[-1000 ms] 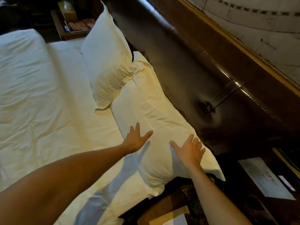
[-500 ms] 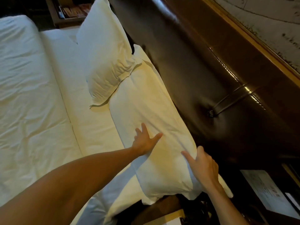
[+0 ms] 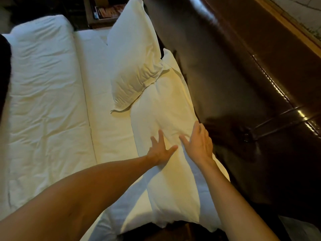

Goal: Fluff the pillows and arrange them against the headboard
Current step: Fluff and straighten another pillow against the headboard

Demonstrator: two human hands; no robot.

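Two white pillows lie along the dark padded headboard (image 3: 234, 70). The near pillow (image 3: 166, 108) lies flat, its long side against the headboard. The far pillow (image 3: 133, 60) leans partly upright, its lower corner overlapping the near pillow's far end. My left hand (image 3: 160, 148) rests flat on the near pillow's middle with fingers spread. My right hand (image 3: 199, 141) lies flat beside it, nearer the headboard, fingers apart. Neither hand grips anything.
A white sheet (image 3: 107, 119) and a rumpled white duvet (image 3: 43, 101) cover the bed on the left. A dark bedside shelf (image 3: 104, 13) stands beyond the far pillow. A wooden rail (image 3: 284, 20) tops the headboard.
My right hand has left the pillow's near edge and moved up onto its middle beside my left hand. My view has moved in closer over the near pillow.
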